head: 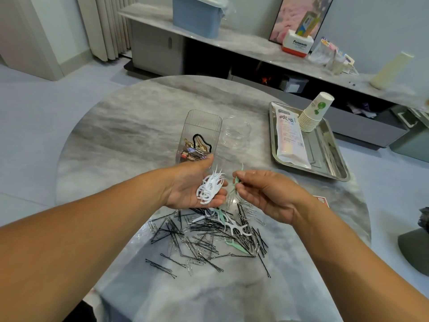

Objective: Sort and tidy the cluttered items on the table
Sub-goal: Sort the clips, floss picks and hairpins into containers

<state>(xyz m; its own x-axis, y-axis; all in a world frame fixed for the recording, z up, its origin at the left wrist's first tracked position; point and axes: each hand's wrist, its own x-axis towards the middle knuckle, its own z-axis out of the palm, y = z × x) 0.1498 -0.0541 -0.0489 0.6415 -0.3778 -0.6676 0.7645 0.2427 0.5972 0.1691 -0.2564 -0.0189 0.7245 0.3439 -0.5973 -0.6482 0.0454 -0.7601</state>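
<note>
Marble tbl: white flossers (cupped).

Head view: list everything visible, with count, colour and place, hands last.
table: one, grey marble, round.
hairpins: many, black, heaped at the near edge.
paper clips: several, silver, mixed into the heap.
floss picks: a few, white and green, on the heap.
clear box: one, holds hair clips, table centre.
clear lid: one, right of the box.
tray: one, steel, right.
packet: one, white, in the tray.
paper cups: one stack, white-green, in the tray.
left hand: palm up, cradling white picks.
right hand: fingers pinch a green pick.
</note>
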